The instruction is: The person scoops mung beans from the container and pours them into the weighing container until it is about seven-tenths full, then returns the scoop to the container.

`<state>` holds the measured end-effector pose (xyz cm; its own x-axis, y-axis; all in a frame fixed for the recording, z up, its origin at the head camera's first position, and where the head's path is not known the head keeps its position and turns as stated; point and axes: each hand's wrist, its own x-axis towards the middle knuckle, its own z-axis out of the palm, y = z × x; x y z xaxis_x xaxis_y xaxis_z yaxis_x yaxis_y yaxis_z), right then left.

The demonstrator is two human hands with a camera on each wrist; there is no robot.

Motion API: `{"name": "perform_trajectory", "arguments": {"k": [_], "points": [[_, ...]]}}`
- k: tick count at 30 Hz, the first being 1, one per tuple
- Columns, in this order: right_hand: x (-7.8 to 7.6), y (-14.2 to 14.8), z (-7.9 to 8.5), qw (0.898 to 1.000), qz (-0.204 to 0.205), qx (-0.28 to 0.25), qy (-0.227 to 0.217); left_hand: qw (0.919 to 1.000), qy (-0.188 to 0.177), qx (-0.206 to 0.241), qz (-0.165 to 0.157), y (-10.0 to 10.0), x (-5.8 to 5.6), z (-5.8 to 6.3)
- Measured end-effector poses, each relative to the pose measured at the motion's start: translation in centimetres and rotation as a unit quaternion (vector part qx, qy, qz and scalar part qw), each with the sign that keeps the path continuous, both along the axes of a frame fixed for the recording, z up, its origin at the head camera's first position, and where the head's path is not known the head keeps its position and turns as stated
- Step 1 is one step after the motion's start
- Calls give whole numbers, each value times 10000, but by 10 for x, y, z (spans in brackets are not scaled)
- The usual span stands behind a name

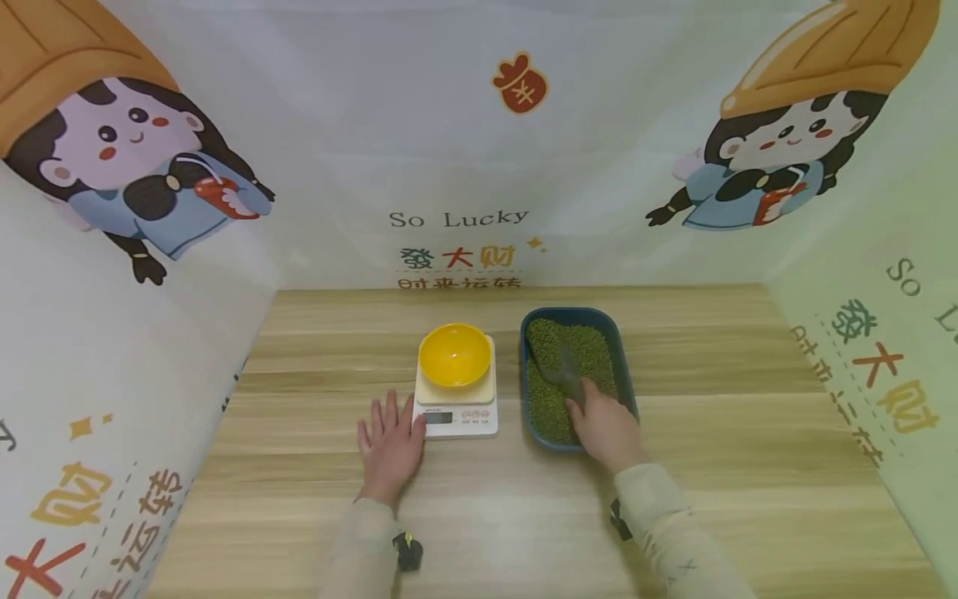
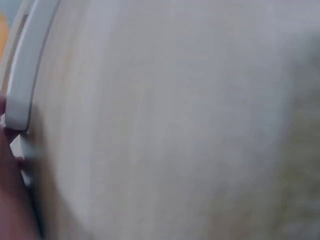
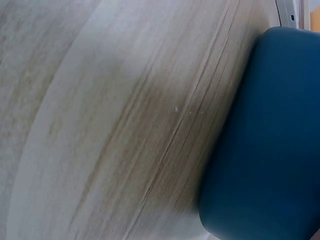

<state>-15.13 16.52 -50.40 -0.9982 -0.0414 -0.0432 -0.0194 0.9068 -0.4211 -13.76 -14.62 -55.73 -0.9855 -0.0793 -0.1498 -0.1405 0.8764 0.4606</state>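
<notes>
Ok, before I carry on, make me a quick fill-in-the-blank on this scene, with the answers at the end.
1. The bowl on the white kitchen scale is coloured ____.
2. The right hand grips the handle of a ____.
3. In the head view, the blue tub of mung beans stands to the ____ of the scale.
4. Of the tub and the scale, the left hand is nearer the ____.

Missing words: yellow; scoop; right; scale.
</notes>
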Motion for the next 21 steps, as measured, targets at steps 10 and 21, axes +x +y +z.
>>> {"name": "perform_trajectory", "arguments": {"k": [10, 21], "points": [[-3, -5, -5, 9996, -18, 164, 217, 9971, -551, 497, -144, -5, -8, 10], [-6, -10, -6, 9996, -41, 171, 215, 9958, -605, 670, -152, -6, -6, 16]]}}
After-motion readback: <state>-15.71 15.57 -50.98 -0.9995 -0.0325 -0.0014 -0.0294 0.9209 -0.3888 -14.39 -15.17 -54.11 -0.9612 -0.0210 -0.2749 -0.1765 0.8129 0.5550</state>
